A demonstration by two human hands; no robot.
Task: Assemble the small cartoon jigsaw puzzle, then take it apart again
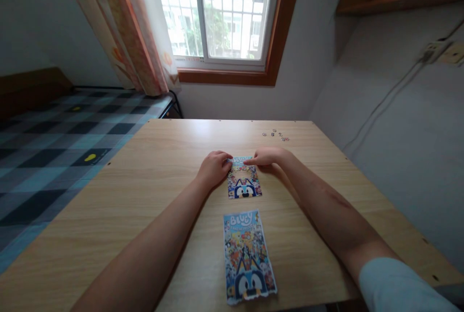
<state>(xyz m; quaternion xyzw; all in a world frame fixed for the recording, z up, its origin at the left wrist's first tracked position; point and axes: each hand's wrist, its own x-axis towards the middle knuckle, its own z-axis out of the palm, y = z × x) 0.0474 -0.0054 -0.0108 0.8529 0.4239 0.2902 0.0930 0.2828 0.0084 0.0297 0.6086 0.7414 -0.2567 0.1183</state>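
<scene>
A small, partly assembled jigsaw puzzle [244, 190] lies flat on the table, with a blue cartoon dog face at its near end and a bare, wood-coloured gap in its middle. My left hand [213, 168] rests at its upper left edge, thumb and fingers bent and apart, touching the border. From the right, my right hand [271, 156] reaches over the top corner; its index finger is stretched onto the puzzle and the other fingers curl under, partly hidden. Nearer to me lies a larger printed picture sheet [250, 254] with "BLUEY" lettering and the same dog face.
Several loose puzzle pieces [278, 135] are scattered near the far right of the wooden table [159, 191]. A bed with a checked cover [72, 133] stands at the left. Beyond the table are a window [232, 17] and curtain [126, 27]; a cable [386, 94] hangs on the right wall.
</scene>
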